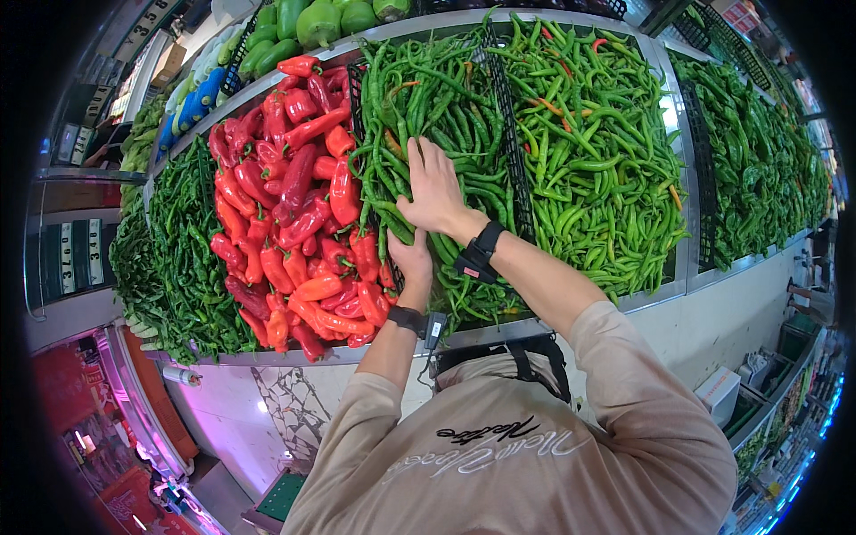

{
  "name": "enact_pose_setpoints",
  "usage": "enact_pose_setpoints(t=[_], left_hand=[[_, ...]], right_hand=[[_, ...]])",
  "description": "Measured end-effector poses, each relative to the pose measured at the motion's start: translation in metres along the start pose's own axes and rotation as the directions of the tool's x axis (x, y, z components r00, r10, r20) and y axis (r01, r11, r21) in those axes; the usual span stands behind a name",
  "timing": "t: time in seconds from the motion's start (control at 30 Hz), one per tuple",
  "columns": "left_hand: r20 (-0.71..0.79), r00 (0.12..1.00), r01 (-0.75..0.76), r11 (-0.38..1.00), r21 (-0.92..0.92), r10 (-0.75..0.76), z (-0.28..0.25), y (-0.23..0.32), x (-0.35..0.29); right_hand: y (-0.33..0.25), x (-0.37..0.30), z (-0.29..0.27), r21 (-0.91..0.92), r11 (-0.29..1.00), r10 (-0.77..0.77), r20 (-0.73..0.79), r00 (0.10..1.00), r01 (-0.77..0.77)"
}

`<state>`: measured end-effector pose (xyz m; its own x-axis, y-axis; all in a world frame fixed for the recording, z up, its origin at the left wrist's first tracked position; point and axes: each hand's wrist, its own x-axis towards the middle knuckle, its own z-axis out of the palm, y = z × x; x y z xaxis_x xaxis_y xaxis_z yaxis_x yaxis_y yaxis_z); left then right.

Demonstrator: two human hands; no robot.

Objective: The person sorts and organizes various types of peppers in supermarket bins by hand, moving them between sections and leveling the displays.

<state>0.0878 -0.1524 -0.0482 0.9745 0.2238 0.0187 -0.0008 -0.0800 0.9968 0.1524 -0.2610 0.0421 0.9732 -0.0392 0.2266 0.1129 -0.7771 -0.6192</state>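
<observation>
Long peppers (450,102), green and slender, fill a bin near the middle of the bench (687,316), between red peppers (308,201) on the left and small chilies (593,169) on the right. The right hand (434,189) lies palm down on them, its fingers (437,160) straight and almost together, the thumb spread out toward the left; it presses on them without gripping. The left hand (410,260) is just below, at the bin's left side near the red peppers. Its fingers go out of sight among the long peppers, so I cannot tell how wide they are or whether they grip anything.

A black divider (510,134) stands between the long peppers and the chilies, close to the right forearm (539,267), which covers part of the bin's near end. Each wrist wears a black band. Dark peppers (183,267) lie beyond the red ones, at far left.
</observation>
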Motion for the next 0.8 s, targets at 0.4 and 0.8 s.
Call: enact_pose_setpoints(t=[0.4, 0.8], left_hand=[[-0.056, 0.998, 0.01, 1.0, 0.006, -0.01, 0.0, -0.012, 0.002], [-0.057, 0.995, 0.088, 0.991, 0.104, -0.082, -0.005, -0.001, -0.003]], right_hand=[[0.016, -0.013, -0.024, 0.01, 0.986, -0.165, 0.123, 0.979, 0.165], [0.072, 0.026, -0.064, -0.405, 0.907, 0.16, 0.073, 0.984, -0.117]])
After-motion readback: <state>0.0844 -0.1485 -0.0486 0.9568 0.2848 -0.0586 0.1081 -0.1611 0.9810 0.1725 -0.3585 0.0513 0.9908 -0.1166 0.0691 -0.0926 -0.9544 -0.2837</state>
